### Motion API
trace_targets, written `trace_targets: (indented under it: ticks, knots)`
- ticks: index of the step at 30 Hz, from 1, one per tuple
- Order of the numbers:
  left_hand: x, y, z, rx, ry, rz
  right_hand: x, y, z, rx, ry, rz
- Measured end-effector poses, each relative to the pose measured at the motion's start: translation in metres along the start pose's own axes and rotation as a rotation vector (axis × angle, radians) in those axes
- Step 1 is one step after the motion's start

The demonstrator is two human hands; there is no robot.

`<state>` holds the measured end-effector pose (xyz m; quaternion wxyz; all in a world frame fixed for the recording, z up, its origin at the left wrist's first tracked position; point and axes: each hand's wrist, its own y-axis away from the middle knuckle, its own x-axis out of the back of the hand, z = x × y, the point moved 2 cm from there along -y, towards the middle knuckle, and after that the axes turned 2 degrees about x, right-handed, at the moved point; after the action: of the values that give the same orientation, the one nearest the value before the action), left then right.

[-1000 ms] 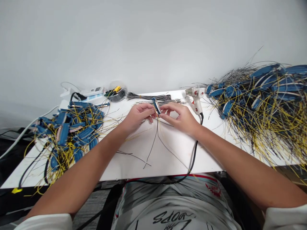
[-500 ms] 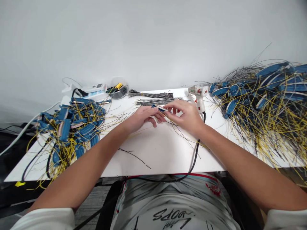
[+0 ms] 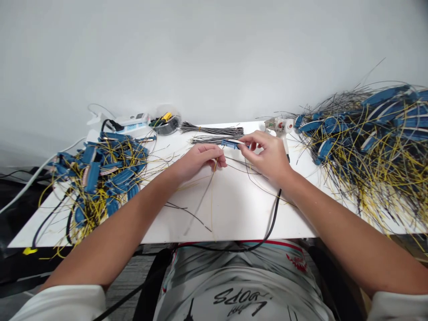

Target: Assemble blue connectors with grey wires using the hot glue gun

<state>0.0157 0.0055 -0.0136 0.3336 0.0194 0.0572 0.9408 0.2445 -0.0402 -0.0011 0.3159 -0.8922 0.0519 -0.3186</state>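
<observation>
The right hand (image 3: 265,156) pinches a blue connector (image 3: 230,144); the left hand (image 3: 199,161) curls palm-down by loose wires (image 3: 206,192), its grip unclear.

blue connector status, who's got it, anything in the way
Right hand pinching blue connector. Left hand at thin wires. Glue gun just past right hand, wire bundle just behind connector.

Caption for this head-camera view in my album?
Right hand pinches a blue connector, its wires by the left hand, over a white table.
</observation>
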Motion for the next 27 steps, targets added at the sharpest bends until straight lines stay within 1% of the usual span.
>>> trace_targets:
  ticks: [3, 6, 9, 11, 13, 15, 18, 21, 24, 27]
  knots:
    - [0.001, 0.000, -0.001, -0.008, -0.011, -0.023, 0.002, 0.000, -0.001, -0.028, -0.006, 0.007]
    - [0.001, 0.001, 0.000, -0.039, -0.099, -0.045, 0.001, 0.000, -0.002, -0.064, -0.075, 0.022]
    - [-0.001, 0.005, 0.006, -0.089, -0.247, -0.046, -0.004, 0.001, 0.004, -0.166, -0.241, 0.031]
    - [-0.002, 0.008, 0.011, -0.128, -0.328, -0.039, -0.008, 0.001, 0.011, -0.264, -0.387, 0.014]
    - [-0.002, 0.009, 0.015, -0.161, -0.379, -0.059, -0.011, 0.002, 0.016, -0.328, -0.479, -0.017]
    - [-0.002, 0.009, 0.016, -0.188, -0.398, -0.067, -0.011, 0.002, 0.018, -0.316, -0.458, -0.057]
    - [-0.001, 0.008, 0.013, -0.213, -0.424, -0.023, -0.009, 0.003, 0.011, -0.196, -0.297, -0.138]
    - [-0.005, 0.009, 0.009, -0.178, -0.496, 0.008, -0.010, 0.005, 0.001, -0.088, -0.198, -0.236]
    - [-0.010, 0.011, 0.007, -0.167, -0.610, 0.027, -0.013, 0.008, -0.002, -0.086, -0.230, -0.288]
    - [-0.009, 0.010, 0.007, -0.257, -0.721, 0.116, -0.013, 0.007, 0.002, -0.143, -0.273, -0.268]
